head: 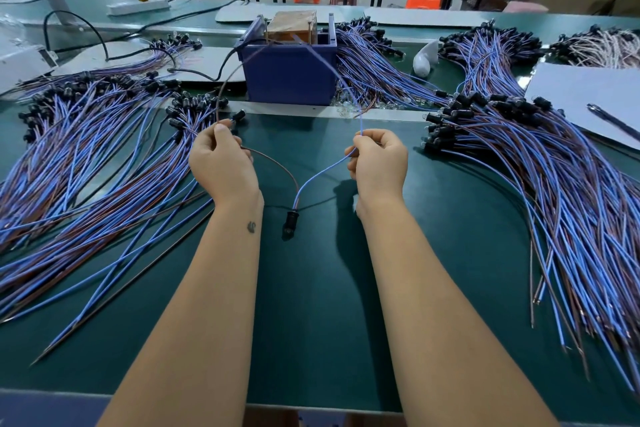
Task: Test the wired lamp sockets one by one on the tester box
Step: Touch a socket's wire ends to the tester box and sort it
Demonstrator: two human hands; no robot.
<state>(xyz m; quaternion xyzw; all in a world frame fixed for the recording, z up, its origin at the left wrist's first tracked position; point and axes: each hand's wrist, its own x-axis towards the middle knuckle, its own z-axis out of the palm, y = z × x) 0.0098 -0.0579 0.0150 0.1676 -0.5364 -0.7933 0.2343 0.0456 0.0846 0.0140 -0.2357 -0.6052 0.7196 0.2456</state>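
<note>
Left hand (221, 163) pinching the brown wire (277, 163) between thumb and curled fingers; right hand (377, 159) pinching the blue wire (322, 175) the same way. Both wires held apart in a wide V, probably to keep the two bare ends from touching and to aim each at its own contact. Hanging low between the wrists, the black socket (290, 220), just above the green mat (329, 322) or resting on it, hard to say which. Free ends rising up and away towards the blue box (289, 74), brown arcing from the left, blue from the right; exact contact points not readable, blurred at the box's top.

Looks like mid-test on one piece: wire tips going to the tester, socket dangling clear so any glow shows.

Materials now. Thin, springy, plastic-coated wires, holding a soft curve rather than flopping. Small, dark, cylindrical socket, glossy. Boxy, hard plastic tester with a brownish block (292, 26) and metal posts on top, a black cable (221, 69) running off to its left.

Left of the hands, a fanned pile of wired sockets (90, 149), black heads at the far end, tails near. Right, another fanned pile (540, 166) laid the same way, likely one side for done and one for waiting, though which is which cannot be told. Flat, matte grey sheet (588, 94) at the far right, a dark pen (613, 121) lying on it.
</note>
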